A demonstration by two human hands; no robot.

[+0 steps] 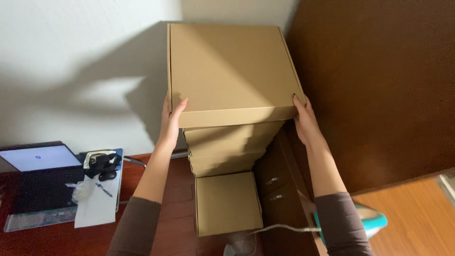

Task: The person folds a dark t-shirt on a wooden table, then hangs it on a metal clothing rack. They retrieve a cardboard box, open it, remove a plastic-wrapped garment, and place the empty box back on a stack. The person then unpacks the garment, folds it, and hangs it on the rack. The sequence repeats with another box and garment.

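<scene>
sleeves: dark brown-grey cuffs at the bottom edge, both forearms bare and reaching away from the camera.
teal object (374, 222): partly hidden behind the right sleeve, over the lighter wooden surface (412, 218); what it is cannot be told.
cable (279, 229): thin and pale, running across near the right elbow.
single box (227, 203): flat brown cardboard, lowest and widest in view beneath the stack.
left hand (171, 122): open and flat, palm pressed to the left side of the top box, thumb on the front corner.
right hand (305, 121): fingers extended and pressed along the right front corner of the same box; not curled around it.
top box (232, 71): large closed cardboard carton, held between both palms, sitting on a stack of boxes (227, 147) of the same kind, against the white wall.
cabinet (379, 95): dark brown wood, just right of the stack, with small metal handles lower down.
floor items: to the left, a laptop (40, 159) with a lit screen, a black mouse (107, 176), a pen (104, 189) on white paper (97, 204).
wall: white, with the box's shadow falling across it.
</scene>
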